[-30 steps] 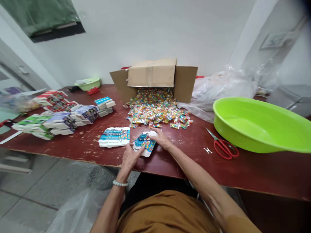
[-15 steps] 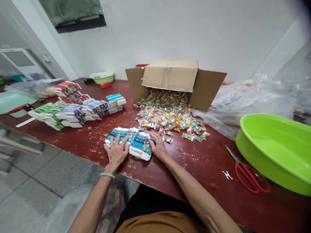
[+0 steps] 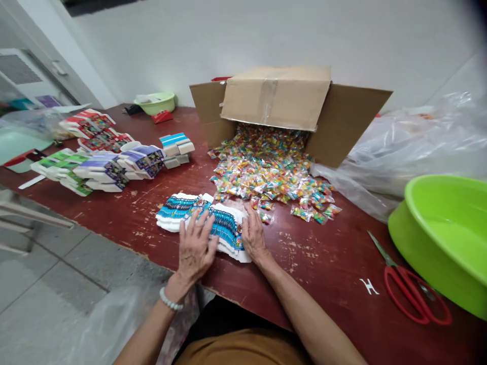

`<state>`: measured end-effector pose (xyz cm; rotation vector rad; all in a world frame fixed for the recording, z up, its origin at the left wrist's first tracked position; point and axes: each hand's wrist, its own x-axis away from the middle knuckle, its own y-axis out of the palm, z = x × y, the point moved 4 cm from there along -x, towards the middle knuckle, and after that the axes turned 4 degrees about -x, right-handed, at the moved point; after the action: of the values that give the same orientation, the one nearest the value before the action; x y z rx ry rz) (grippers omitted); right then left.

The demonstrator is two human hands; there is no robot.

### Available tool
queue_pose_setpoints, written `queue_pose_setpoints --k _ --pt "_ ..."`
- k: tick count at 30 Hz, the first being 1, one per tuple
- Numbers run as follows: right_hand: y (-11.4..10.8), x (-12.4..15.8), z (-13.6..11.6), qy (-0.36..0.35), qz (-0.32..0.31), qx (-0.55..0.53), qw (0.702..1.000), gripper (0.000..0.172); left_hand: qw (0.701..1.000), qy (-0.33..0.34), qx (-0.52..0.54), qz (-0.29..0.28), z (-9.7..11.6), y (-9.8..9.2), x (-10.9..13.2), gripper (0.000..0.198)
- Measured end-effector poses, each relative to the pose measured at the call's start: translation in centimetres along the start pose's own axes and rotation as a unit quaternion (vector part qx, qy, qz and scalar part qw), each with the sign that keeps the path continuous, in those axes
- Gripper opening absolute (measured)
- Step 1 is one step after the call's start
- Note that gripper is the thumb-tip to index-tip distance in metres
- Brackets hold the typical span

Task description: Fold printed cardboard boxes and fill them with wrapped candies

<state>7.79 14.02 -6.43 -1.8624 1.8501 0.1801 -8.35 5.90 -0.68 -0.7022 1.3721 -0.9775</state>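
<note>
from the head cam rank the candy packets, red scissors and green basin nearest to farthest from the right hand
1. Loose colourful candy packets, straight ahead of the right hand.
2. Red-handled metal scissors, on the table to its right.
3. Lime-green plastic basin, farther right, beyond the scissors.

candy packets (image 3: 266,172) ahead, carton stacks (image 3: 102,170) left, scissors (image 3: 409,299) right

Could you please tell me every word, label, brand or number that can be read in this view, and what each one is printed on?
No words or numbers can be read for certain.
The blue-and-white cartons: printing too small and blurred to read.
The small colourful packets: too small to read.
The red cartons and purple cartons: too blurred to read.
The white H-shaped mark: cannot tell whether it is a letter or a scrap.
</note>
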Motion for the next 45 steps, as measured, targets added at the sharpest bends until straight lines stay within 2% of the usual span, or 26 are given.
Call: queue_pose_setpoints --k 2,4,9,12,16,18,21,23,25,28,29,30,31,32,33,35,36,37,38,40,43,45 --pt "-0.7 0.1 0.0 0.015 0.021 -0.012 1.000 0.048 0.998 0.047 -0.004 -0.037 2.0 0.9 0.4 0.055" --pt "-1.4 0.1 0.0 0.021 0.038 -0.030 0.999 0.046 0.996 0.058 -0.012 -0.063 2.9 2.0 0.7 0.054" --pt "-3.6 0.4 -0.7 -0.026 0.042 -0.007 0.999 0.045 0.996 0.049 -0.022 -0.078 2.4 3.2 0.5 0.052" --pt "-4.4 1.2 -0.8 -0.024 -0.007 0.075 0.997 0.053 0.996 0.035 -0.016 -0.079 1.5 3.0 0.2 0.052" --pt "-4.2 2.4 -0.6 0.008 -0.110 0.155 0.982 0.083 0.997 0.022 -0.024 -0.072 0.6 2.7 0.1 0.051" --pt "-4.1 2.5 -0.5 0.023 -0.138 0.163 0.977 0.084 0.997 0.022 -0.027 -0.073 0.4 2.7 0.1 0.051" --pt "-4.4 2.1 -0.5 0.066 -0.114 0.105 0.986 0.078 0.996 0.018 -0.029 -0.082 0.2 2.7 0.0 0.050" --pt "-4.9 1.6 -0.2 0.107 -0.060 -0.009 0.992 0.063 0.996 0.009 -0.027 -0.081 0.4 2.4 -0.2 0.049" --pt "-5.2 1.2 0.3 0.144 -0.015 -0.116 0.983 0.044 0.998 -0.010 -0.007 -0.062 0.8 1.7 -0.5 0.048" --pt "-5.0 0.8 0.4 0.179 0.004 -0.195 0.964 0.031 0.989 -0.077 0.125 -0.028 2.1 -0.2 -1.0 0.048" --pt "-4.8 0.8 0.1 0.186 0.005 -0.213 0.959 0.032 0.971 -0.117 0.203 -0.038 2.6 -0.7 -1.1 0.049" --pt "-4.7 0.9 -0.3 0.193 0.004 -0.238 0.952 0.033 0.940 -0.168 0.291 -0.063 3.1 -1.0 -1.1 0.051" --pt "-4.7 1.0 -1.0 0.200 0.001 -0.272 0.941 0.034 0.889 -0.223 0.383 -0.112 3.7 -1.1 -0.9 0.053" --pt "-4.6 1.2 -1.8 0.210 -0.005 -0.315 0.926 0.035 0.818 -0.272 0.472 -0.184 4.5 -1.0 -0.6 0.055" --pt "-4.7 1.5 -2.8 0.222 -0.015 -0.360 0.906 0.036 0.729 -0.303 0.552 -0.268 5.5 -0.9 -0.1 0.056" --pt "-4.9 2.1 -4.7 0.249 -0.045 -0.441 0.861 0.038 0.551 -0.303 0.669 -0.397 7.7 -1.3 1.0 0.057" --pt "-5.0 2.4 -5.6 0.264 -0.063 -0.463 0.844 0.038 0.486 -0.285 0.708 -0.425 8.5 -1.6 1.4 0.056" --pt "-5.2 2.7 -6.3 0.276 -0.080 -0.469 0.835 0.038 0.446 -0.267 0.737 -0.432 9.0 -1.8 1.7 0.054" --pt "-5.3 3.0 -6.8 0.285 -0.092 -0.468 0.832 0.038 0.431 -0.256 0.756 -0.421 9.2 -2.0 2.0 0.052" --pt "-5.6 3.6 -7.4 0.286 -0.103 -0.451 0.839 0.038 0.437 -0.255 0.770 -0.388 9.2 -1.9 2.7 0.048" --pt "-5.8 4.6 -7.8 0.239 -0.109 -0.393 0.881 0.037 0.466 -0.258 0.767 -0.359 9.0 -1.7 3.9 0.047" --pt "-6.1 5.4 -8.2 0.203 -0.112 -0.336 0.913 0.038 0.469 -0.252 0.769 -0.353 9.0 -1.6 4.6 0.047"
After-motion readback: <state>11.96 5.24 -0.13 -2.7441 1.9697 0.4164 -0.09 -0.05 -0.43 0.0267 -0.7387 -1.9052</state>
